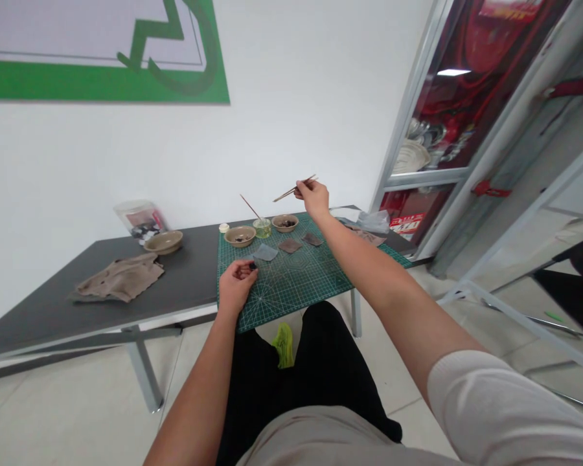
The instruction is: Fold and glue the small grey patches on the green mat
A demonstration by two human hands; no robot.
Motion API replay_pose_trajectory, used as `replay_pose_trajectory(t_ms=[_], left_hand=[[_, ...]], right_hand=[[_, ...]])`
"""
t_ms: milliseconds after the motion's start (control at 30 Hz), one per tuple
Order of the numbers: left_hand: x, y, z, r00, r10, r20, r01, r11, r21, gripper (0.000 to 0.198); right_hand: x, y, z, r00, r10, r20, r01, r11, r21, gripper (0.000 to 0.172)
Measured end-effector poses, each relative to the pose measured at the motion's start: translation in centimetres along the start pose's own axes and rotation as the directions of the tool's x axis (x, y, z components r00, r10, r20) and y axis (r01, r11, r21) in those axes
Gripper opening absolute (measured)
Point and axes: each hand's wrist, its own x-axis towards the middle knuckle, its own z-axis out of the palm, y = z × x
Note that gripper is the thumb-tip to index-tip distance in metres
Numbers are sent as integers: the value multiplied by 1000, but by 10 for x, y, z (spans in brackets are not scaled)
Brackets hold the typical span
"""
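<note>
The left fingers point(243, 264) pinch a small dark piece point(253, 266) at the left of the green mat point(296, 285); it looks light, best held by its edge. The right fingers point(301, 187) grip a slim tweezer-like tool point(285, 194) mid-length, probably light and springy, raised toward the worktop's point(194, 272) far side.

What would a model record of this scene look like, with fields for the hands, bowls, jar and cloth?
Left hand: holds a small dark piece
Right hand: raised, holding a slender tool, perhaps tweezers
Mat: green, gridded
Bowls: two on the mat, one left of it
Jar: between the mat's bowls, tilted stick inside
Cloth: brown, rumpled, left of the mat
</note>
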Motion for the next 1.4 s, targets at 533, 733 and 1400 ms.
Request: replay_pose_trajectory(t_ms=[533, 733, 1400], left_hand=[[-3, 2, 1, 1000, 14, 7, -14, 1000, 11, 26], [-3, 0, 1, 1000, 18, 7, -17, 1000, -16, 27], [-9, 2, 5, 998, 45, 39, -47, 997, 53, 23]], right_hand=[[-15, 38, 27, 977, 56, 208, 25, 929, -369, 22], [-24, 30, 26, 971, 37, 237, 41, 948, -315, 26], [-16, 41, 31, 981, 12, 193, 44, 957, -288, 19]])
